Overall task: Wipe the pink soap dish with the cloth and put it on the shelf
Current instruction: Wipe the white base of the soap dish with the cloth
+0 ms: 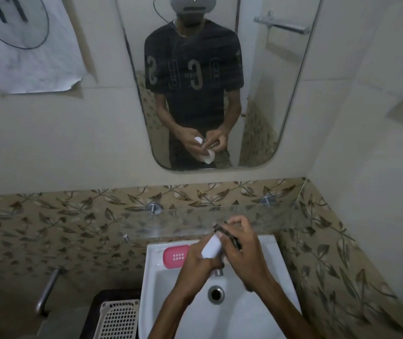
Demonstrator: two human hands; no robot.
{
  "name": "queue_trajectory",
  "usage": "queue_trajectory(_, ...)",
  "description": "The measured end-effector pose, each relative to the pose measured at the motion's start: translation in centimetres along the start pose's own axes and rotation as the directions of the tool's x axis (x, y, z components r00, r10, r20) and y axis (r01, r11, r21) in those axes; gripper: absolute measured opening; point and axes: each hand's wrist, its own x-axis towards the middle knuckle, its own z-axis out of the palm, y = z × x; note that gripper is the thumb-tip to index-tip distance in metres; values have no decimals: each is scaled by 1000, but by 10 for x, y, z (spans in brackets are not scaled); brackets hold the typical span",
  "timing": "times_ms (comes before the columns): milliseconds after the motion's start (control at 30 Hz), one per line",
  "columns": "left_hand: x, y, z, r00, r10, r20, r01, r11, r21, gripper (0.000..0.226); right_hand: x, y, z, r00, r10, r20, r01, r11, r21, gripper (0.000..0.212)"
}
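The pink soap dish point(174, 256) lies on the back-left ledge of the white sink point(151, 277), with nothing touching it. Just right of it, above the tap, my left hand point(196, 261) grips a white object point(212, 248); I cannot tell what it is. My right hand point(242, 250) presses a dark patterned cloth point(229, 237) against that object's far end. A clear glass shelf point(281, 216) runs along the wall right behind my hands. The mirror above reflects both hands with the white object.
The tap point(218, 272) sits partly hidden under my hands, and the drain point(216, 293) is in the basin below. A beige slotted basket point(119, 319) stands left of the sink. A metal bar point(47, 289) is on the left wall. The mirror point(293, 94) hangs above the shelf.
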Motion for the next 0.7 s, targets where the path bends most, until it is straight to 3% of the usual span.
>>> queue_trajectory(133,0,-8,7,990,-124,-62,112,980,-163,42,11,1,-2,937,347,-45,-337,929,156,8)
queue_trajectory(233,-2,-11,2,997,-75,27,79,959,-273,46,7,0,-1,936,351,-27,-339,918,207,15)
queue_trajectory(300,-3,-13,0,998,-65,9,64,922,-382,53,-2,-4,-1,940,340,-21,-322,908,268,14)
queue_trajectory(433,0,-5,6,994,-107,-35,57,747,-662,42,-30,-19,12,989,131,-65,-120,981,155,23)
queue_trajectory(500,1,-1,8,983,-183,17,130,629,-767,54,-47,-28,23,993,-23,-120,33,996,83,33)
queue_trajectory(633,-1,-3,7,960,-225,164,256,483,-838,63,-56,-35,31,965,-198,-169,211,975,64,37)
queue_trajectory(700,1,-6,6,963,-218,156,246,482,-841,56,-47,-34,28,960,-217,-178,233,969,81,33)
